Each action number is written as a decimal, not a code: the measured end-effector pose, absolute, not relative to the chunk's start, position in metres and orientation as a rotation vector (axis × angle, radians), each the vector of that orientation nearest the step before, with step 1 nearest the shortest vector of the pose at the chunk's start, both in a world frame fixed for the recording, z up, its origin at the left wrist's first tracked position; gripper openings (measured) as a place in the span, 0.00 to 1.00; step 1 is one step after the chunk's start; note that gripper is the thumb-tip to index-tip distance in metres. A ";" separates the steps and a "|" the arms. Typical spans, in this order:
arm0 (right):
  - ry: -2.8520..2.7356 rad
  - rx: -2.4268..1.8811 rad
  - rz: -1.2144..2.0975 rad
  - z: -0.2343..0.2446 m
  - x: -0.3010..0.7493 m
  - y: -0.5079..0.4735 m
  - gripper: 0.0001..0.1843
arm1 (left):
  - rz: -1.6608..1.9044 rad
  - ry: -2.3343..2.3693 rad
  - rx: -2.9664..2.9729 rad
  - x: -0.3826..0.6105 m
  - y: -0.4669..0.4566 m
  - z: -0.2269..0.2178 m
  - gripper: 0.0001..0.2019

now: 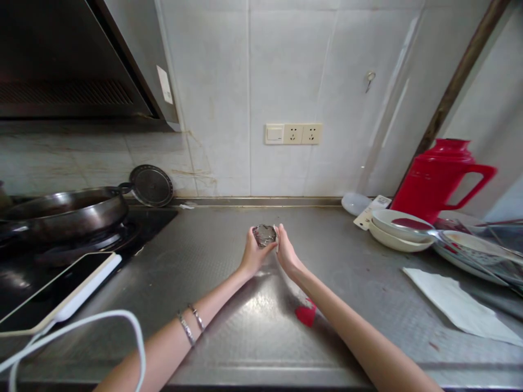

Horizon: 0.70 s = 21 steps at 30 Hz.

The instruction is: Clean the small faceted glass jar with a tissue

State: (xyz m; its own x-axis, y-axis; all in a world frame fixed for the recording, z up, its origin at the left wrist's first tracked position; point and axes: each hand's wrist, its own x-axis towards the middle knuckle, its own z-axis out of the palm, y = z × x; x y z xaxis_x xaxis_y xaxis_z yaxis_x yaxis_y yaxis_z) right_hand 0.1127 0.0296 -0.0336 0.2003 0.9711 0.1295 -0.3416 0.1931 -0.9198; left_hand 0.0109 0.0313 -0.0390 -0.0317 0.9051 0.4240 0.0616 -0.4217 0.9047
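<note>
Both my hands meet over the middle of the steel counter [229, 305]. Between them is a small round silvery object [264, 234], crinkled like foil; I cannot tell exactly what it is. My left hand [254, 251] cups it from the left with curled fingers, and two thin bracelets sit on that forearm. My right hand [286, 249] grips it from the right, fingers closed against its side. A small red thing [305, 314] lies on the counter under my right forearm, partly hidden.
A dark wok [65, 212] sits on the hob at left, a round lid [151, 185] behind it. A phone [57, 291] with a white cable lies front left. Stacked bowls [398, 228], a red thermos jug [439, 177], plates and a paper napkin [453, 305] fill the right.
</note>
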 end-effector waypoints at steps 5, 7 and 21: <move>-0.951 -0.880 1.098 -0.029 0.132 0.038 0.30 | 1.376 0.908 1.582 0.013 0.028 -0.037 0.47; -0.907 -0.903 1.094 -0.024 0.142 0.043 0.32 | 1.319 0.793 1.574 0.013 0.028 -0.036 0.42; -0.956 -0.947 1.208 -0.013 0.144 0.034 0.36 | 1.198 0.712 1.536 0.007 0.029 -0.022 0.30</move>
